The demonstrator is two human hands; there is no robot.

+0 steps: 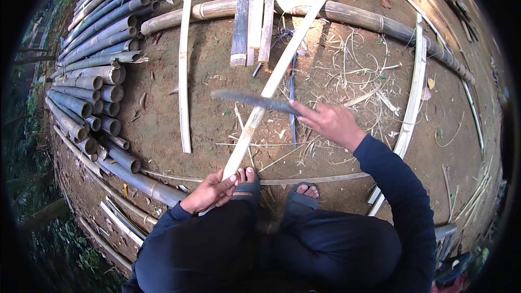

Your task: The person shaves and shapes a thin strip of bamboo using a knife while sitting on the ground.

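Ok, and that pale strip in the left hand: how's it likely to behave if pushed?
The pale strip is probably stiff with some spring: long and slim, yet straight. It seems light for its length, since only the left hand holds it, near one end. Pushed sideways, it might swing, as no hand steadies its other end.

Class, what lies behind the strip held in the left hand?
Behind the pale strip, gripped by the left hand, soil and a bamboo pole show on both sides; whatever the strip covers is hidden.
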